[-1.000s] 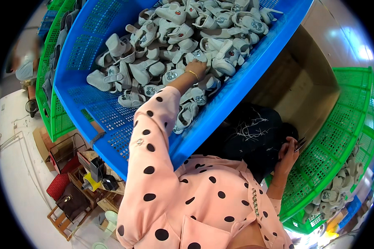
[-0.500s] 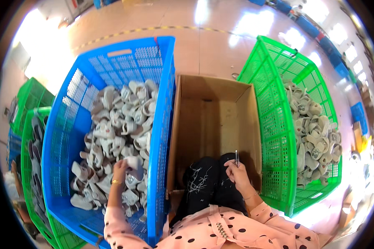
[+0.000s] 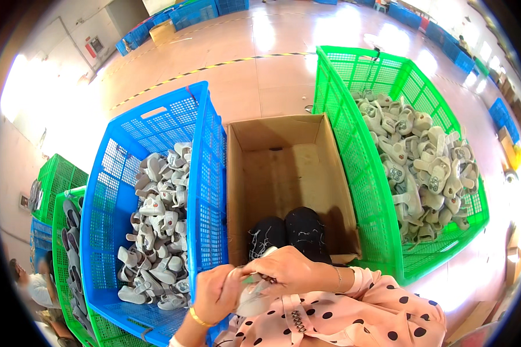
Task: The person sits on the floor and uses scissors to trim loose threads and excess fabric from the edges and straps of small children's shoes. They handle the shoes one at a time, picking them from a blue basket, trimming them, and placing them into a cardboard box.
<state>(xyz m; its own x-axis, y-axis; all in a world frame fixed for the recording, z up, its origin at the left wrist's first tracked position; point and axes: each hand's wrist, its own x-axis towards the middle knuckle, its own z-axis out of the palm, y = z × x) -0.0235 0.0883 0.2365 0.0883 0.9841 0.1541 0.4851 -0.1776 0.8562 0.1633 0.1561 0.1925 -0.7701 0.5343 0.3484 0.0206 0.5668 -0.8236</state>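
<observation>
A small pale grey child's shoe [image 3: 253, 299] is held just in front of my body, above my lap. My left hand [image 3: 216, 292] is closed on its edge, with a gold bracelet at the wrist. Bent over from the right, my right hand [image 3: 286, 269] pinches the shoe's upper part or strap beside the left fingers. A small dark bit shows under the right fingers; I cannot make out whether it is a tool. To the left stands a blue crate [image 3: 205, 191] holding many similar shoes [image 3: 156, 222].
Ahead of my knees lies an open cardboard box [image 3: 289, 179]. On its right a green crate [image 3: 359, 173] holds a heap of shoes [image 3: 425, 168]. Further left, another green crate [image 3: 61, 243] holds darker shoes, near a person [image 3: 40, 289]. Striped tape [image 3: 214, 66] crosses the floor beyond.
My left hand has come out of the blue crate with a shoe. My right hand, which held a thin metal tool upright, has moved left to meet it. The view has shifted.
</observation>
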